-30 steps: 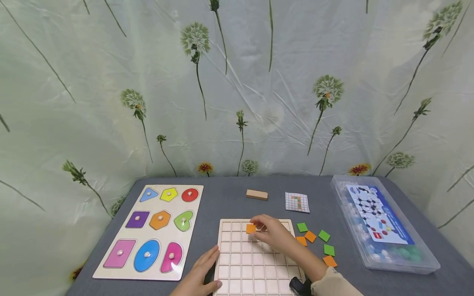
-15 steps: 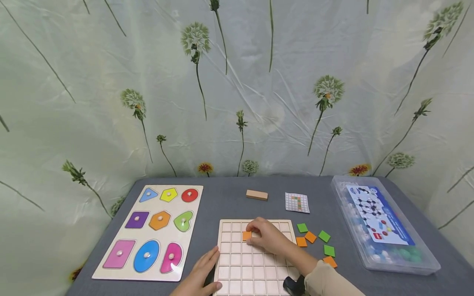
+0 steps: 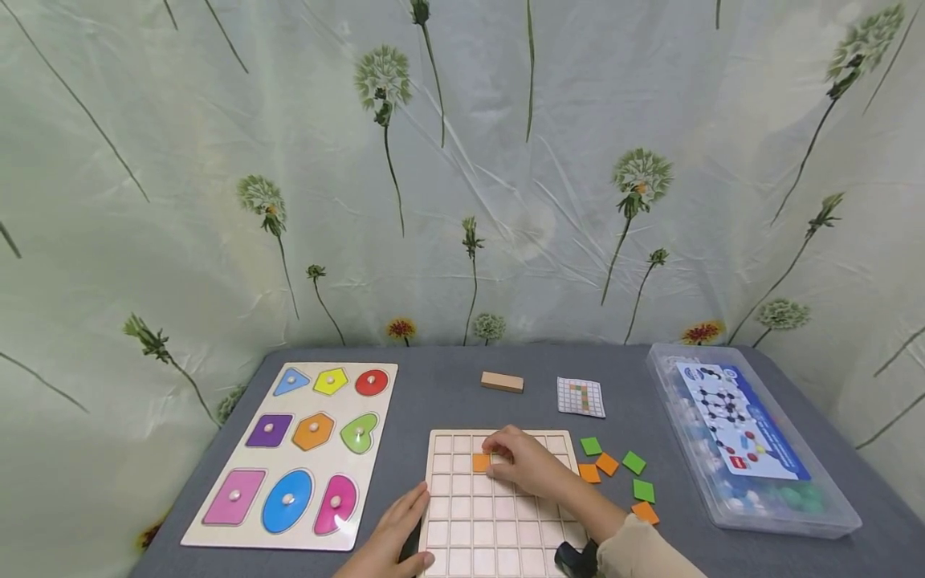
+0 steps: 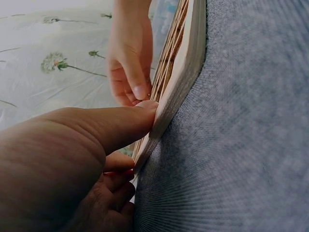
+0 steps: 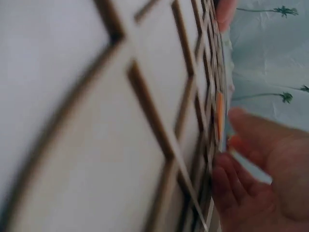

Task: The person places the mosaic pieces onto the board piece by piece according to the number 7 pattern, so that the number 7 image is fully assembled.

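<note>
A pale wooden grid board (image 3: 482,531) lies on the grey cloth in front of me. My right hand (image 3: 529,463) is over its upper part, pinching the right side of an orange square tile (image 3: 480,462). That tile is down at a cell in the second row. In the right wrist view the same orange tile (image 5: 220,116) shows edge-on at the board, beside the thumb and fingers. My left hand (image 3: 393,531) rests along the board's left edge. Its thumb (image 4: 137,116) touches the rim in the left wrist view, the fingertips farther along that edge.
Loose green tiles (image 3: 633,461) and orange tiles (image 3: 645,512) lie right of the board. Behind it are a patterned grid card (image 3: 580,397) and a small wooden block (image 3: 502,382). A knobbed shape puzzle (image 3: 289,455) is left; a clear plastic case (image 3: 751,441) is right.
My right hand has moved the orange tile slightly left and toward me, down to the board's cell. Over the last half second it has stayed there. The left hand has kept its place.
</note>
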The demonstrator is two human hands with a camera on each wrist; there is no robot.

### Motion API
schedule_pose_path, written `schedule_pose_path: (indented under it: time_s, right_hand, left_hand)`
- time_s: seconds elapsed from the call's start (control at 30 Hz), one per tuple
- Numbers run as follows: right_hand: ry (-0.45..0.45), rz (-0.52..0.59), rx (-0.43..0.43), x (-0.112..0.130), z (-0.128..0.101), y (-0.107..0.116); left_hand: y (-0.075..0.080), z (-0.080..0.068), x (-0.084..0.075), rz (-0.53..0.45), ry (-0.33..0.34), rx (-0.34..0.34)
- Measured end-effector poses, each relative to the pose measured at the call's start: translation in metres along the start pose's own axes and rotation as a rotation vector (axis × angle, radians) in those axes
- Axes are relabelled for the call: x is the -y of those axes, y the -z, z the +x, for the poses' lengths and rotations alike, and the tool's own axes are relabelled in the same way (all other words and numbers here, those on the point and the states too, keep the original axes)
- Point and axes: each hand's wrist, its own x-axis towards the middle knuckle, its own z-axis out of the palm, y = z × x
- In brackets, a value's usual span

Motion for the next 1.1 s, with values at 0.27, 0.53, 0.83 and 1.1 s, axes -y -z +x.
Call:
schedule_pose_path:
  time_s: [0.27,0.53,0.83,1.1]
  right_hand:
    - [0.029,0.02,-0.087,0.001,-0.02,0.034]
    - [-0.088,-0.042,-0.258,-0.033,-0.054,0.071]
    - [-0.257,-0.067,-0.265,-0.066,-0.069,0.077]
    - [-0.248,-0.169,-0.254,-0.066,-0.066,0.073]
  left_hand:
    - [0.0,0.0,0.0,-0.027,-0.004,0.008]
    - [0.001,-0.001,0.001,0.013,-0.05,-0.024]
    - [0.0,0.001,0.001,0.015,-0.054,-0.073]
    - [0.0,0.001,0.001,0.003,-0.03,-0.068]
